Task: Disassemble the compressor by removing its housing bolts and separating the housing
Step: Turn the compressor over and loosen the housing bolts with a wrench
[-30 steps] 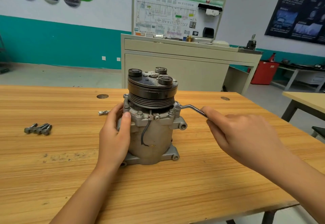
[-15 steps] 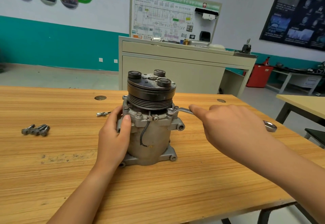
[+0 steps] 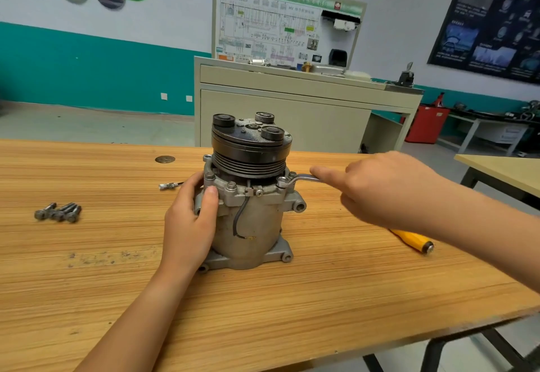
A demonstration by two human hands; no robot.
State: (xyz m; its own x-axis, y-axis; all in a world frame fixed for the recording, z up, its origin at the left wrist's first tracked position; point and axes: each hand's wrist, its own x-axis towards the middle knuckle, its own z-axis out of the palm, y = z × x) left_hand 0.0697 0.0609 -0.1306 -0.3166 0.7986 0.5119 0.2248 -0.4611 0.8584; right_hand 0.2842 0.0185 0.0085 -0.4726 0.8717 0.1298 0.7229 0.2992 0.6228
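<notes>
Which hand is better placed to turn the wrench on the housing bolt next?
Right. The right hand lies on the wrench, whose ring end sits on a housing bolt; the left hand grips the compressor, steadying it.

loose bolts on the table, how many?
4 bolts, side by side in one cluster at the left end of the table, well left of the compressor. They overlap, so another could be hidden.
</notes>
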